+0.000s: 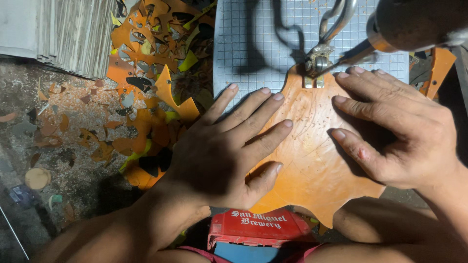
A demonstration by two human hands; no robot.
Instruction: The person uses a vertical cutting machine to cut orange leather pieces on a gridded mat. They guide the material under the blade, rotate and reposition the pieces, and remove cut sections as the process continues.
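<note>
pile of orange and yellow offcuts on the floor, up and left of the fingers. stack of pale sheets at top left, well apart from them. round tan disc far left. red crate just below the fingers, between the knees.

The orange leather piece, curved and scalloped at its edges, lies flat on a gridded cutting mat.
</note>
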